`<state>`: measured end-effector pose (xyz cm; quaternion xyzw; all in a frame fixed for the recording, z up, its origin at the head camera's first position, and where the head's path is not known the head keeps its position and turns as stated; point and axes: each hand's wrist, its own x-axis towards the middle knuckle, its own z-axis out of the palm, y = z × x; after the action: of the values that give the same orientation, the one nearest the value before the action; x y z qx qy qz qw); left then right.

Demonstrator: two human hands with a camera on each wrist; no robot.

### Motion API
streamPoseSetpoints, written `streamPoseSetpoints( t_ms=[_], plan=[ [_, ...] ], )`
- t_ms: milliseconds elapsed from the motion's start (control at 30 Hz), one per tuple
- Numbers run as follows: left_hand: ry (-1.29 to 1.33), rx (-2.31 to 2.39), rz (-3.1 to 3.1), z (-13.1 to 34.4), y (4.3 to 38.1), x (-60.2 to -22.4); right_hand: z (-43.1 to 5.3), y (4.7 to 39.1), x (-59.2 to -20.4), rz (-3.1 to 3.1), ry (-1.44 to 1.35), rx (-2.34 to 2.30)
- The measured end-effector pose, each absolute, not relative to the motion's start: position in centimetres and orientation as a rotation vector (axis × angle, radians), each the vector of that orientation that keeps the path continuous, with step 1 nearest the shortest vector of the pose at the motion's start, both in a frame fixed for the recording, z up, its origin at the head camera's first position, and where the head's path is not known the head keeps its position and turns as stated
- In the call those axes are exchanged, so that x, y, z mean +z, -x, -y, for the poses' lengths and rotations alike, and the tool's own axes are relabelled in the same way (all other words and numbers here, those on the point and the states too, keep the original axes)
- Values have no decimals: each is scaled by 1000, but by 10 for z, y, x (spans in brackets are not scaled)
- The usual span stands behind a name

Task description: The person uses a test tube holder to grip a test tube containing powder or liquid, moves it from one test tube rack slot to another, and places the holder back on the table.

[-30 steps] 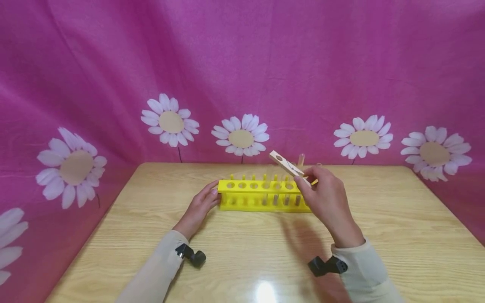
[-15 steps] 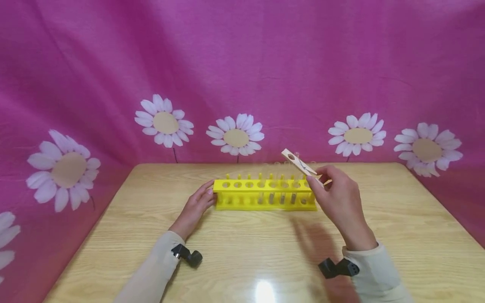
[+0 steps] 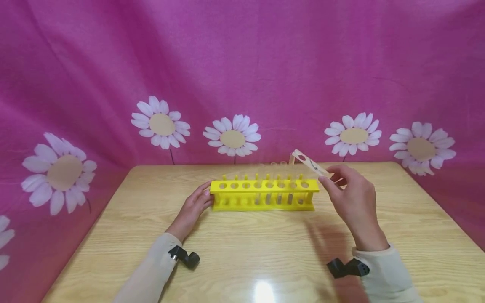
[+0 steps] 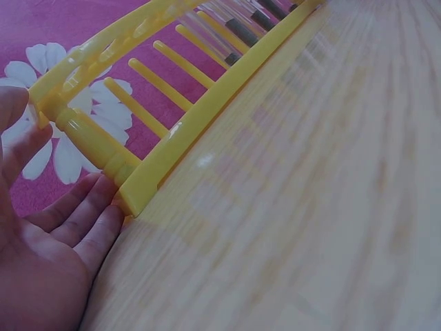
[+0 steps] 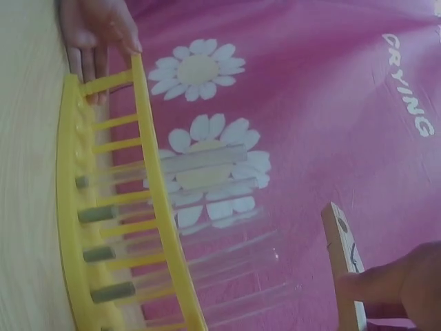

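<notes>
A yellow test tube rack stands on the table, with several clear test tubes upright in its right part. Dark contents show at the bottoms of some tubes. At the rack's left end, my left hand grips it: thumb and index finger meet the top plate's corner, while the other fingers touch the base. My right hand pinches a wooden clothespin above and right of the rack. The clothespin's free end points up and left, near the rightmost tube tops in the head view; in the right wrist view it is apart from them.
The wooden table carries the rack near its back edge. Behind and to both sides hangs a magenta cloth printed with white daisies. The rack's left holes hold no tubes.
My right hand has moved right with the clothespin, from over the tubes to beyond the rack's right end. The left hand stays at the rack; the head view has shifted slightly.
</notes>
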<state>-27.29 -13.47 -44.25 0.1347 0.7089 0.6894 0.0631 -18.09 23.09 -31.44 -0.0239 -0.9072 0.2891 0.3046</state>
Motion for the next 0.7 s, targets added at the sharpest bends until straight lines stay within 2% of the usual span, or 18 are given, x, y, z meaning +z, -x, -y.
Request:
streamPoseSetpoints(
  t_ms=[300,700],
  plan=[
    [-407,2080,-2141,135,273,-443,-243,181,-318,2481,201,809],
    [-426,2068,-2157,136,275,-445,-263,186,-325,2579,189,796]
  ],
)
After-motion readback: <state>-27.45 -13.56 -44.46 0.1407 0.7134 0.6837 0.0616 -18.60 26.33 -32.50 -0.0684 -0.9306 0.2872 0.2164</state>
